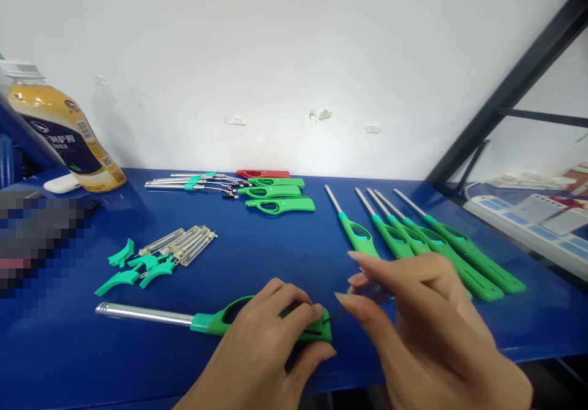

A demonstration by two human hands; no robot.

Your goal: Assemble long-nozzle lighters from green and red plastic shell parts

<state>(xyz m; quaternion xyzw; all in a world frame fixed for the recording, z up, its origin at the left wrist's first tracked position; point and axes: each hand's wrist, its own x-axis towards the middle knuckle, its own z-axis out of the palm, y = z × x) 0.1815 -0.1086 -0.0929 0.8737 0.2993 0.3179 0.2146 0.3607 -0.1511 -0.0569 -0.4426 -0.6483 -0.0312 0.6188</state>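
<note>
A green lighter with a long silver tube (147,314) lies across the blue table near its front edge, tube to the left. My left hand (271,336) is wrapped round its green handle. Just right of the handle's end, my right hand (413,312) pinches a small tool, mostly hidden by the fingers; its thin dark shaft (337,315) reaches the handle's end. Behind my right hand, several green lighters (459,250) with silver tubes lie side by side.
Green triggers (122,280) and clear gas tanks (184,243) lie at the left. Green shells (285,205), a red shell (264,173) and wired metal tubes (174,183) lie near the wall. A yellow bottle (94,152) stands far left.
</note>
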